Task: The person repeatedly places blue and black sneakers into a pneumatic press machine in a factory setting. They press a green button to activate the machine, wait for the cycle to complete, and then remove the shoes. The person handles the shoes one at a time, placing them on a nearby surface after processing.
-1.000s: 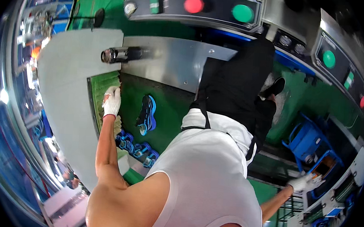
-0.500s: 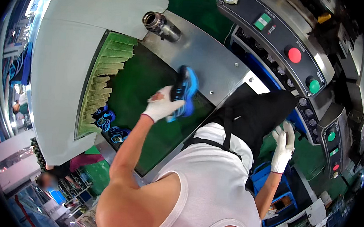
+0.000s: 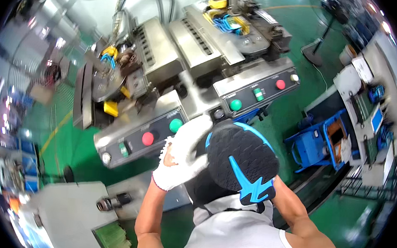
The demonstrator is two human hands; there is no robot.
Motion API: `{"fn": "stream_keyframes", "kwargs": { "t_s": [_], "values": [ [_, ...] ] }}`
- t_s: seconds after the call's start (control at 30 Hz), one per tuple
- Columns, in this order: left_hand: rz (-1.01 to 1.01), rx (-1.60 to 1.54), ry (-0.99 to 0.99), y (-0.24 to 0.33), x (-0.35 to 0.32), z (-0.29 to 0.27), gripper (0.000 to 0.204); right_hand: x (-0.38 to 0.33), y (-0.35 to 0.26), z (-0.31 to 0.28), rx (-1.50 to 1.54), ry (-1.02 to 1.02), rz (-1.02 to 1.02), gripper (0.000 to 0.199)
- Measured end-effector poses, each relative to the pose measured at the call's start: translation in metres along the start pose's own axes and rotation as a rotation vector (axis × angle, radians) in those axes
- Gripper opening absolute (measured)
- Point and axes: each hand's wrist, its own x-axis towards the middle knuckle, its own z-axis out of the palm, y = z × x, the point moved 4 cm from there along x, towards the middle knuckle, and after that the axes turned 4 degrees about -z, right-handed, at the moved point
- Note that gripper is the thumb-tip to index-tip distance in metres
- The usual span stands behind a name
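A black-and-blue sports shoe [image 3: 244, 157] is held up close in front of me, its dark patterned sole facing my view. My left hand [image 3: 182, 153], in a white glove with a reddish patch, is right beside the shoe's left edge. Its thumb and fingers are spread apart, and I cannot tell whether they touch the shoe. My right forearm [image 3: 290, 199] runs up behind the shoe's heel end. The shoe hides my right hand, which seems to support it from behind.
Ahead are two control panels [image 3: 149, 132] [image 3: 258, 89] with red and green buttons, below a metal machine [image 3: 162, 52]. Blue-strapped shoes sit in its stations. A blue cart [image 3: 310, 143] stands at right. A grey housing [image 3: 70, 216] with a metal cylinder [image 3: 112, 202] is lower left.
My view has swung from the green conveyor to the machine panels. The shoe has come up close, its sole now toward me. My right arm has moved in behind it, and my left fingers have spread.
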Motion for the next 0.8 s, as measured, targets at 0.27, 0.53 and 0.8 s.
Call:
{"fn": "stream_keyframes", "kwargs": {
  "t_s": [0.27, 0.53, 0.8],
  "values": [
    [0.08, 0.354, 0.066, -0.024, 0.224, 0.05, 0.06, -0.091, -0.057, -0.063, 0.097, 0.155, -0.489, 0.069],
    [-0.157, 0.441, 0.302, -0.142, 0.454, 0.092, 0.058, -0.11, -0.072, -0.115, -0.176, 0.661, -0.586, 0.073],
    [-0.039, 0.424, 0.445, -0.218, 0.564, 0.097, 0.03, -0.115, -0.068, -0.173, -0.257, 0.946, -0.626, 0.108]
  ]
}}
